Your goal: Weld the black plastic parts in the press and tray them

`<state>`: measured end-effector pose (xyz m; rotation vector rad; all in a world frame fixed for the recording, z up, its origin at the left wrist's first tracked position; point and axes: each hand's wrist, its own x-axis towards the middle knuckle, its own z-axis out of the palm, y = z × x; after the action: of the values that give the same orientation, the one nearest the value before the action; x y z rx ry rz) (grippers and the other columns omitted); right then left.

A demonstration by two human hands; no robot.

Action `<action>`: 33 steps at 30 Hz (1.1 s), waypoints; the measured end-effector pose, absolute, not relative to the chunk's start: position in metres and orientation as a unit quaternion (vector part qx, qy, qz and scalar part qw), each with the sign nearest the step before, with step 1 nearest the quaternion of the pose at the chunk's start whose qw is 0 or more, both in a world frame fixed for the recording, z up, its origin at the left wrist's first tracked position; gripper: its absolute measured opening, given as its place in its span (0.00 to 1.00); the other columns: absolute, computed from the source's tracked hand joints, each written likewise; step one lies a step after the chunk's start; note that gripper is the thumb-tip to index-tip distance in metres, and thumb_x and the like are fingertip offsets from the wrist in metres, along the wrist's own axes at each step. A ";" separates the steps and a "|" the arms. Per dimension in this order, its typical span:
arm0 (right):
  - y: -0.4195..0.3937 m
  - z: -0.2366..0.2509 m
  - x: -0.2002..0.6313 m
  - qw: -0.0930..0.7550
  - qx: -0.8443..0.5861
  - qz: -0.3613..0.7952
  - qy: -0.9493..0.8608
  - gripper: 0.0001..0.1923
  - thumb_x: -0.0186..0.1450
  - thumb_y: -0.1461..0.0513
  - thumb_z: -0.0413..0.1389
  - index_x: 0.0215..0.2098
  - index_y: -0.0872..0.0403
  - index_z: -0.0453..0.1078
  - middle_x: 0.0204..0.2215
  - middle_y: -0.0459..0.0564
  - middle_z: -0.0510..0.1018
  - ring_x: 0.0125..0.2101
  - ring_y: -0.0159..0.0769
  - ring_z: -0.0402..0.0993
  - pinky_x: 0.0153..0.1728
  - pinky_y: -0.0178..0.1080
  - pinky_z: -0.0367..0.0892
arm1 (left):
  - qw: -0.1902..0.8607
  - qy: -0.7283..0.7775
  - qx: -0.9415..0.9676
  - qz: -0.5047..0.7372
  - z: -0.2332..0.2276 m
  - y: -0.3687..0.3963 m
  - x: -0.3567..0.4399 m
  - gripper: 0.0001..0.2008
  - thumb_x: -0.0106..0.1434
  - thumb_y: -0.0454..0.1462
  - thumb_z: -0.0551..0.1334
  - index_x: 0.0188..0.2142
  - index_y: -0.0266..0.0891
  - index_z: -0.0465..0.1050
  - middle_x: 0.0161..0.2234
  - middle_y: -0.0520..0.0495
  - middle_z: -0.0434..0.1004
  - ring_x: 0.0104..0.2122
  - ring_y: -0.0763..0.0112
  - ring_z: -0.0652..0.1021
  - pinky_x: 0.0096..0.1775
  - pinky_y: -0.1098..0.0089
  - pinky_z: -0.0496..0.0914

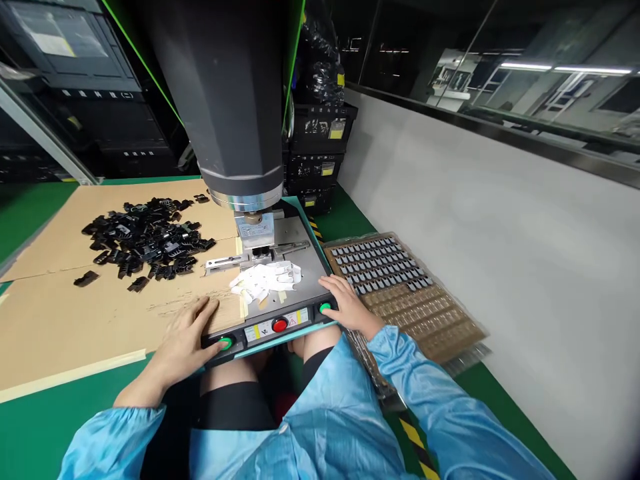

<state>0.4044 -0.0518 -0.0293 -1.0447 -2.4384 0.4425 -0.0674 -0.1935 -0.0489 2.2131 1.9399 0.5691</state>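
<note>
My left hand [187, 337] rests at the front left corner of a machine base, its thumb on a green button [227, 343] and its fingers spread over the cardboard. At the right corner my right hand [346, 303] has its thumb on a second green button [325, 308], fingers stretched out along the base's edge. Between them sits a red button [279, 325] on the front panel. Behind it lies a crumpled white cloth or glove [267, 280] on the metal plate [313, 283]. A metal fixture [261, 255] stands under the black press head [240, 100]; whatever it holds is mostly hidden.
To the left, a pile of small black plastic parts [150, 240] lies on cardboard [65, 313]. On the right is a clear tray [420, 313] with rows of parts in its far half. Stacked black crates [317, 153] stand behind, beside a white wall [480, 200].
</note>
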 end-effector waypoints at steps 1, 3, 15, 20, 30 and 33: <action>-0.053 -0.032 0.407 0.211 -0.380 0.151 -0.888 0.44 0.66 0.63 0.65 0.77 0.44 0.58 0.73 0.54 0.66 0.73 0.54 0.56 0.73 0.62 0.56 | 0.060 0.645 0.739 0.183 -0.052 -0.197 -0.067 0.46 0.66 0.59 0.66 0.77 0.46 0.56 0.74 0.35 0.58 0.73 0.38 0.61 0.71 0.39 0.61; -0.052 -0.033 0.409 0.193 -0.386 0.129 -0.893 0.44 0.67 0.62 0.65 0.78 0.43 0.57 0.73 0.53 0.66 0.73 0.54 0.56 0.72 0.63 0.56 | 0.043 0.646 0.741 0.180 -0.055 -0.199 -0.065 0.45 0.67 0.57 0.65 0.77 0.46 0.56 0.74 0.35 0.58 0.73 0.38 0.61 0.71 0.39 0.60; -0.029 -0.023 0.318 0.168 -0.419 0.103 -0.886 0.50 0.73 0.46 0.59 0.82 0.59 0.43 0.80 0.65 0.49 0.80 0.57 0.41 0.78 0.60 0.44 | 0.040 0.677 0.707 0.200 -0.042 -0.160 -0.020 0.50 0.66 0.65 0.62 0.77 0.39 0.55 0.75 0.30 0.55 0.74 0.37 0.60 0.72 0.39 0.57; -0.019 -0.025 0.264 0.115 -0.424 0.103 -0.892 0.52 0.74 0.44 0.57 0.81 0.65 0.43 0.79 0.70 0.46 0.79 0.60 0.40 0.78 0.61 0.39 | 0.040 0.681 0.702 0.203 -0.045 -0.120 0.013 0.53 0.68 0.65 0.59 0.78 0.32 0.50 0.77 0.24 0.50 0.76 0.37 0.55 0.73 0.34 0.49; -0.036 -0.023 0.249 0.160 -0.423 0.090 -0.887 0.46 0.76 0.47 0.57 0.81 0.59 0.46 0.79 0.67 0.49 0.79 0.62 0.39 0.77 0.66 0.41 | 0.021 0.650 0.713 0.262 -0.042 -0.113 0.019 0.46 0.70 0.62 0.61 0.76 0.39 0.56 0.76 0.30 0.54 0.75 0.37 0.57 0.72 0.37 0.56; -0.039 -0.020 0.250 0.176 -0.394 0.074 -0.899 0.42 0.75 0.51 0.59 0.81 0.52 0.50 0.80 0.63 0.50 0.80 0.60 0.39 0.77 0.66 0.41 | 0.012 0.594 0.753 0.282 -0.035 -0.116 0.019 0.32 0.72 0.56 0.62 0.70 0.47 0.69 0.74 0.36 0.59 0.74 0.42 0.60 0.71 0.40 0.60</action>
<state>0.2497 -0.0388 -0.0198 -1.1168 -2.5457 0.2097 0.0189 -0.1156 -0.0347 2.3490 1.8517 0.8784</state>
